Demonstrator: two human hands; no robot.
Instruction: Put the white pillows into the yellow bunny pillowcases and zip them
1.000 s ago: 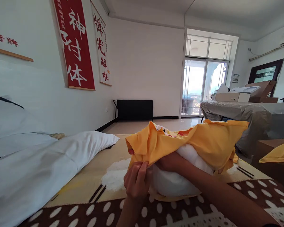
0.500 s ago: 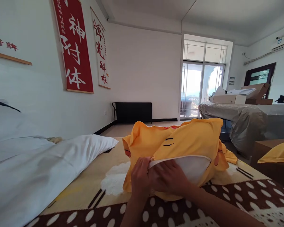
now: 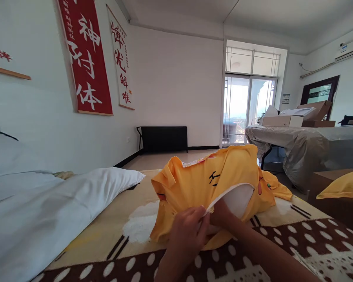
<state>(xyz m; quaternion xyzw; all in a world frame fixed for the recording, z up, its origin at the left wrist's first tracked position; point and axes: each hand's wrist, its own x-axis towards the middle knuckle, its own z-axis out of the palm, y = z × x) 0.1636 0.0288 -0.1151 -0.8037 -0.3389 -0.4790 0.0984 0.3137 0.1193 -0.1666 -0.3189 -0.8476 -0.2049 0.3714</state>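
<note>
A yellow pillowcase (image 3: 191, 192) with printed cartoon marks lies in front of me, its zip-edged opening facing my body. Part of a white pillow (image 3: 239, 199) shows through that opening. My left hand (image 3: 190, 227) is closed on the pillowcase's edge at the left end of the opening, lifting it a little. Through the opening reaches my right hand (image 3: 222, 213), in past the wrist. Its fingers are hidden by the cloth, so their shape does not show.
Underneath is a cream and brown dotted blanket (image 3: 91, 243). A long white pillow or quilt (image 3: 85, 203) lies at the left. To the right, another yellow cloth piece (image 3: 344, 186) rests on a cardboard box (image 3: 326, 207). Behind stands a plastic-covered table (image 3: 300, 145) with boxes.
My right hand has gone deeper into the pillowcase, out of sight. My left hand has shifted right along the opening's edge. The pillowcase's far right top corner has folded in.
</note>
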